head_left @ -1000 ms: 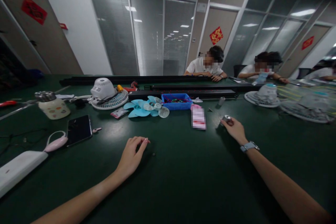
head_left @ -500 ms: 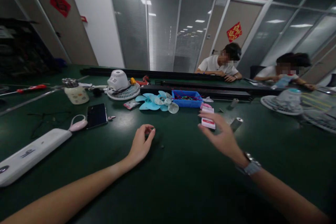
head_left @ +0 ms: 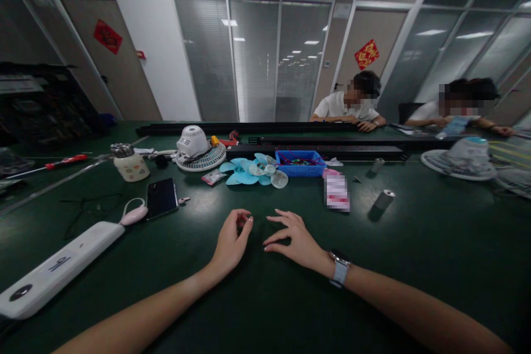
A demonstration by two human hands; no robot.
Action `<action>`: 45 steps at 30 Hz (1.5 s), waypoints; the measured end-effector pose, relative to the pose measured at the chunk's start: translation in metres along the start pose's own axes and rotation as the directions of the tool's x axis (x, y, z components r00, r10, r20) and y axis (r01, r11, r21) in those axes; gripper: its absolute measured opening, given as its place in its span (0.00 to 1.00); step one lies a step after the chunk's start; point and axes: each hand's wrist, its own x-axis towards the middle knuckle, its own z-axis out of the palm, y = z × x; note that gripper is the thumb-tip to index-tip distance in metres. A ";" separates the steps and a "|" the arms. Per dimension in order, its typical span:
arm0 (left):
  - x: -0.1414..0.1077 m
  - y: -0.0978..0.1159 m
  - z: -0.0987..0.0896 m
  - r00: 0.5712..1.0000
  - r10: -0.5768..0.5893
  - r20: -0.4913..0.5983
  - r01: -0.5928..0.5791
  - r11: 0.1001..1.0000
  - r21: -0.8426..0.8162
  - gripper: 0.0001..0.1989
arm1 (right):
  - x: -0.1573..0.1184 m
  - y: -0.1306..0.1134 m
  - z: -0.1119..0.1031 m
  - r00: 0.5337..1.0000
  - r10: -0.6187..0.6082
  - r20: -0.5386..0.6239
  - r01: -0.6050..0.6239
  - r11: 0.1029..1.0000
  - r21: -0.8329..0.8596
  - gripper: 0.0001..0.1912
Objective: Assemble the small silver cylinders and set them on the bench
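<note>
My left hand rests on the dark green table, fingers curled with thumb and fingertips close together; what they hold, if anything, is hidden. Just to its right, my right hand, with a watch on the wrist, hovers with fingers spread and nothing between them. Beyond the hands lie light blue fan blades and a blue tray of wires and small parts. A pink and white packet lies past my right hand, and a metal cylinder stands to its right.
At the left are a long white device, a phone, a patterned jar and a white fan base. Black rails cross the far side. Another fan part is at the right. Two people sit across the table.
My right hand has moved left and nearer, from beside the packet to beside my left hand. The view has tilted up slightly. A small dark piece on the table is no longer visible.
</note>
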 end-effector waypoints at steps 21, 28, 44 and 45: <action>0.000 0.000 -0.001 1.000 -0.016 0.003 0.016 0.999 0.050 0.15 | -0.111 0.199 -0.176 0.489 0.353 -0.798 -0.783 0.581 -0.223 0.23; -0.001 -0.001 -0.001 1.000 -0.007 0.007 0.007 0.999 0.044 0.15 | -0.109 0.199 -0.173 0.458 0.343 -0.820 -0.781 0.597 -0.186 0.22; 0.000 -0.002 -0.001 1.000 0.007 0.014 -0.008 0.999 0.051 0.16 | -0.109 0.211 -0.163 0.473 0.504 -0.722 -0.700 0.713 0.039 0.31; 0.000 -0.002 0.000 1.000 0.011 0.012 -0.011 0.999 0.050 0.15 | -0.107 0.208 -0.162 0.464 0.522 -0.715 -0.705 0.707 0.058 0.30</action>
